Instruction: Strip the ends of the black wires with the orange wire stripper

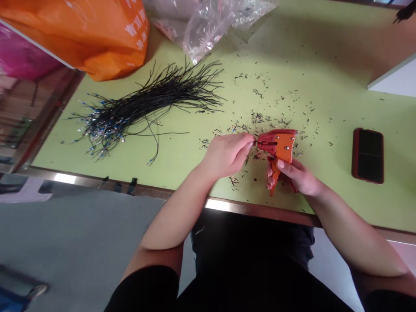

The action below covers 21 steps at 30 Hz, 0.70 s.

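My right hand (297, 174) is wrapped round the handles of a red and orange wire stripper (283, 145), whose jaws face left. Pinched between the thumb and fingertips of my left hand (229, 151) is a thin black wire (255, 142), its end at the stripper's jaws. The rest of that wire is mostly hidden by the hand. To the left lies a large bundle of black wires (146, 97), with blue and silvery ends at its left side. Short black offcuts (258, 117) are scattered around and behind the tool.
A phone (368, 155) lies on the green tabletop (328, 190) at the right. At the back left stand an orange bag (107, 34) and clear plastic bags (208, 26). A white panel (394, 78) juts in at the right, and a metal edge (240, 205) runs along the front.
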Tool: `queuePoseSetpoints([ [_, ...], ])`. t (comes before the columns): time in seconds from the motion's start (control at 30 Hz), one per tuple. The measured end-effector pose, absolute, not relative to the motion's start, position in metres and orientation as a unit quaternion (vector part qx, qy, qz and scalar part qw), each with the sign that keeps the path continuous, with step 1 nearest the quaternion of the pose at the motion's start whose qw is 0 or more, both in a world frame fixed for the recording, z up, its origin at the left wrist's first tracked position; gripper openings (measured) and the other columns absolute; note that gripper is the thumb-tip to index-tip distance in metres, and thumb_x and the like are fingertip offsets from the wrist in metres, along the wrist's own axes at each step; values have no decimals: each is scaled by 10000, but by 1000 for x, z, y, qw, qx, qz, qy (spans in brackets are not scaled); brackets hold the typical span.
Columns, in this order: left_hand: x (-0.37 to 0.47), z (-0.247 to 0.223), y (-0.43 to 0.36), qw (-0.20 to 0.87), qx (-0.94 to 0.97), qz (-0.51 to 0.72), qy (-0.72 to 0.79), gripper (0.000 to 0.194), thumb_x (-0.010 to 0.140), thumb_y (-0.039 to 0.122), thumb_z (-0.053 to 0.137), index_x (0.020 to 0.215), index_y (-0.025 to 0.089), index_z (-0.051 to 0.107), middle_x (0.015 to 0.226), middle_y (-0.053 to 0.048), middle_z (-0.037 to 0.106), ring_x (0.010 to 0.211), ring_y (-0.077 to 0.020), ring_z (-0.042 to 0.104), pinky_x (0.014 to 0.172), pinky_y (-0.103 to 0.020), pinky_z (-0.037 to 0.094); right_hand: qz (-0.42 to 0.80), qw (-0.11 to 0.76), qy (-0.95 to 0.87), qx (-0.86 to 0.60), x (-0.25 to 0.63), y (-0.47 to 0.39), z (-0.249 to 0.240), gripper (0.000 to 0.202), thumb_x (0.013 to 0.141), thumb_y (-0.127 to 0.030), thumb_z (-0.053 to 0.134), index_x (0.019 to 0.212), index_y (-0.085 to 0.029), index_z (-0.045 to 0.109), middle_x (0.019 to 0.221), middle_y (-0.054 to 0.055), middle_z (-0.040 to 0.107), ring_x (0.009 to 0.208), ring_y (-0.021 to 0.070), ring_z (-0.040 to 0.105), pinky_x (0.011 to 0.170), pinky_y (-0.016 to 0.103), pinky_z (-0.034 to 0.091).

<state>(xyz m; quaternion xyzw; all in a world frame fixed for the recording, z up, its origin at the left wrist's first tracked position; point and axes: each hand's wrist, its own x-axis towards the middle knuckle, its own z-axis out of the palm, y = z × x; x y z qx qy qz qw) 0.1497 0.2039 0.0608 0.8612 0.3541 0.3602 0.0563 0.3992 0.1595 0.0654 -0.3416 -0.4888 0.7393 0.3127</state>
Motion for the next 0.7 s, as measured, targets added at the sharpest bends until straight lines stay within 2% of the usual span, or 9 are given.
queuePoseSetpoints([
  [0.13, 151, 59, 204, 64, 858, 357, 364, 305, 1149, 266, 360, 1033, 209, 637, 743, 13, 703, 611, -118, 635, 574, -258, 409, 723, 331, -486, -363, 394, 155, 62, 541, 975, -711, 741, 819, -194, 711, 644, 6, 695, 556, 173, 700, 537, 298, 594],
  [0.3, 153, 58, 202, 81, 846, 372, 373, 269, 1111, 224, 388, 994, 206, 630, 707, 28, 688, 563, -111, 590, 561, -241, 390, 714, 347, -474, -381, 383, 150, 62, 641, 946, -801, 692, 697, -216, 613, 514, -38, 545, 435, 145, 556, 450, 288, 495],
  [0.43, 154, 63, 199, 104, 837, 363, 397, 224, 1079, 200, 426, 985, 211, 630, 672, 39, 672, 545, -111, 577, 559, -228, 394, 702, 378, -457, -395, 378, 148, 60, 640, 930, -807, 702, 675, -237, 560, 474, -68, 462, 381, 122, 439, 405, 280, 420],
  [0.63, 156, 63, 198, 118, 826, 386, 393, 269, 1123, 248, 401, 993, 213, 634, 679, 41, 668, 545, -101, 571, 568, -221, 409, 695, 390, -469, -379, 381, 149, 57, 655, 869, -893, 678, 741, -252, 656, 505, -35, 528, 374, 145, 453, 377, 302, 397],
  [0.7, 153, 62, 200, 124, 812, 414, 392, 314, 1161, 326, 378, 1022, 212, 635, 693, 39, 675, 543, -97, 570, 567, -221, 418, 668, 442, -467, -374, 391, 154, 65, 626, 887, -873, 667, 727, -268, 669, 492, -38, 513, 363, 151, 446, 380, 313, 405],
])
